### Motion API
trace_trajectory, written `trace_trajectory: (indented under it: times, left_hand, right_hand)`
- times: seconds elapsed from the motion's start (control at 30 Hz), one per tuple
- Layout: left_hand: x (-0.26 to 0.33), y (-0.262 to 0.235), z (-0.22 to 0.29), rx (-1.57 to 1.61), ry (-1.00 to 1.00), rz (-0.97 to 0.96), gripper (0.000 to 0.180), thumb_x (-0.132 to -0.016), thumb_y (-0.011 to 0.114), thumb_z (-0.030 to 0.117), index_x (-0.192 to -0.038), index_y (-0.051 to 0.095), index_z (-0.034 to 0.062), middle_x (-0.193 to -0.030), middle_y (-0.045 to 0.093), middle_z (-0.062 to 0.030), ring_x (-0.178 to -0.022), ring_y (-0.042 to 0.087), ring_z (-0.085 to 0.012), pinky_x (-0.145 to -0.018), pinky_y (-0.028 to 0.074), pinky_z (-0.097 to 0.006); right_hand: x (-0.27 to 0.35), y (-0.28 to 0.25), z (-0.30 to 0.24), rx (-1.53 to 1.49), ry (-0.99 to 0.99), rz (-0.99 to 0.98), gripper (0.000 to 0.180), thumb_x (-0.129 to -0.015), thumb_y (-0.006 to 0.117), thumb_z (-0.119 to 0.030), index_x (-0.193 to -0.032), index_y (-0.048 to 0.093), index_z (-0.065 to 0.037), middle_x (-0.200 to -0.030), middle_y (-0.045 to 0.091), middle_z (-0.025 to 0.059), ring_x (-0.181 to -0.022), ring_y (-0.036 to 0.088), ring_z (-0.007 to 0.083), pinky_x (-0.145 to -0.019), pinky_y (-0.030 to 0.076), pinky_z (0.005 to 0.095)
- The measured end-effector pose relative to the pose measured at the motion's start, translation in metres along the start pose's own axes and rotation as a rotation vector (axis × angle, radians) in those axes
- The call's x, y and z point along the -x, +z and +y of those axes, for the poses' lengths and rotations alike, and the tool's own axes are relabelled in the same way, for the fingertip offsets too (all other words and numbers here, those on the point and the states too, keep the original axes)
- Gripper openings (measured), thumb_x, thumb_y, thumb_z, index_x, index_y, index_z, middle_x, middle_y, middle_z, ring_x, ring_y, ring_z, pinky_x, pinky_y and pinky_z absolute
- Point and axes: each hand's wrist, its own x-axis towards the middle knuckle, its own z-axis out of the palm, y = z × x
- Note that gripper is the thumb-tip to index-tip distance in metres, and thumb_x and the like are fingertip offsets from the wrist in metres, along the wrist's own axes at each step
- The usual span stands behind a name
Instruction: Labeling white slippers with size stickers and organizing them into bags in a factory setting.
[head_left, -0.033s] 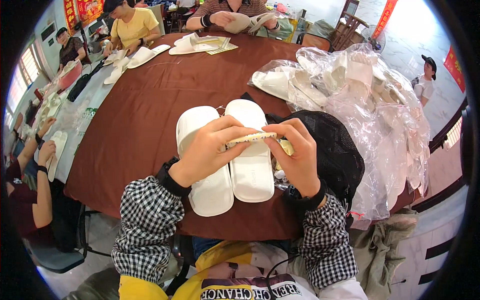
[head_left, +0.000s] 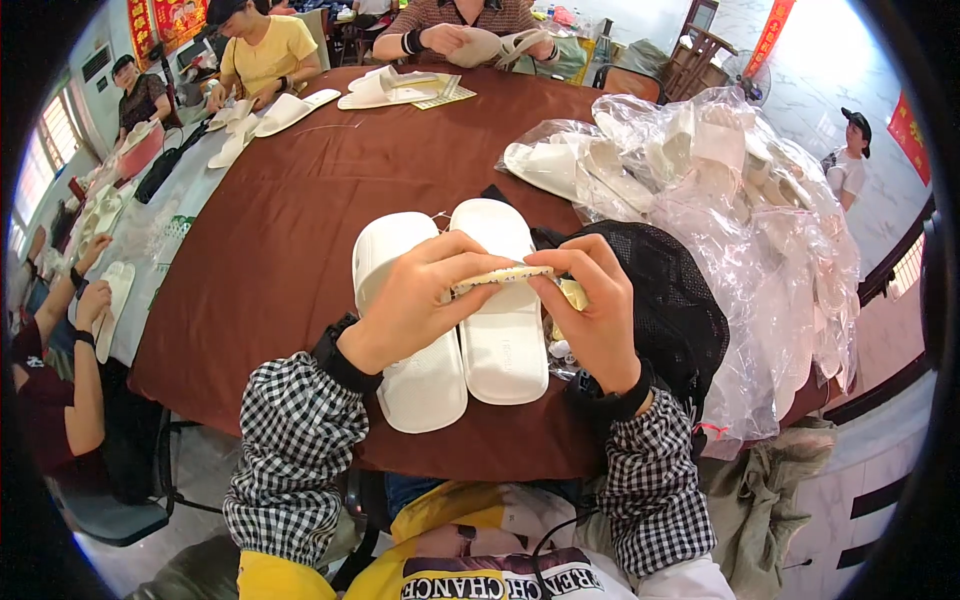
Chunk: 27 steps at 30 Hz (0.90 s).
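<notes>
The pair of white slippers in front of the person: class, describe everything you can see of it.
The pair of white slippers lies side by side, touching, on the round brown table, toes pointing away. They look soft and foam-like, plain and clean. The left hand and right hand partly cover them, pinching a thin pale strip above.

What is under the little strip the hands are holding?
Under the thin strip, held by the left hand and right hand, two white slippers lie on the brown table. The hands cover parts of them.
</notes>
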Motion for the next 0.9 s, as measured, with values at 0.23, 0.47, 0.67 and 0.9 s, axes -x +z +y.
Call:
trace_trajectory:
  times: [0.23, 0.47, 0.67, 0.9]
  left_hand:
    - [-0.001, -0.003, 0.001, 0.058, -0.01, 0.051, 0.03, -0.081, 0.074, -0.002, -0.11, 0.073, 0.0022, -0.102, 0.068, -0.0104, -0.093, 0.066, -0.0214, -0.08, 0.053, -0.032]
    - [-0.003, 0.001, -0.005, 0.013, 0.051, 0.129, 0.027, -0.083, 0.072, -0.002, -0.11, 0.073, 0.0029, -0.105, 0.07, -0.0112, -0.088, 0.066, -0.0195, -0.076, 0.054, -0.029]
    - [-0.001, -0.006, 0.006, 0.241, -0.329, -0.037, 0.02, -0.091, 0.066, -0.001, -0.11, 0.072, 0.0009, -0.101, 0.071, -0.0085, -0.068, 0.066, -0.0099, -0.057, 0.053, -0.021]
    - [0.0, -0.001, 0.0, 0.364, -0.312, -0.004, 0.018, -0.093, 0.063, -0.002, -0.108, 0.072, -0.0008, -0.097, 0.071, -0.0079, -0.07, 0.069, -0.0107, -0.061, 0.055, -0.023]
  right_hand:
    - [0.0, -0.002, 0.002, 0.069, -0.05, 0.029, 0.016, -0.079, 0.076, -0.001, -0.094, 0.073, -0.005, -0.093, 0.06, 0.009, -0.082, 0.063, 0.021, -0.069, 0.051, 0.031]
    - [0.0, -0.002, 0.007, -0.005, 0.04, 0.043, 0.013, -0.08, 0.075, 0.001, -0.092, 0.072, -0.003, -0.093, 0.061, 0.0085, -0.078, 0.063, 0.0182, -0.067, 0.052, 0.0286]
    - [0.001, -0.002, 0.009, -0.041, 0.077, -0.004, 0.012, -0.081, 0.074, 0.001, -0.092, 0.071, -0.002, -0.092, 0.062, 0.0088, -0.08, 0.063, 0.0194, -0.067, 0.052, 0.0294]
    - [0.002, -0.002, 0.009, -0.029, 0.069, -0.046, 0.013, -0.08, 0.075, 0.0, -0.093, 0.071, -0.001, -0.093, 0.062, 0.0096, -0.082, 0.063, 0.0225, -0.07, 0.052, 0.0323]
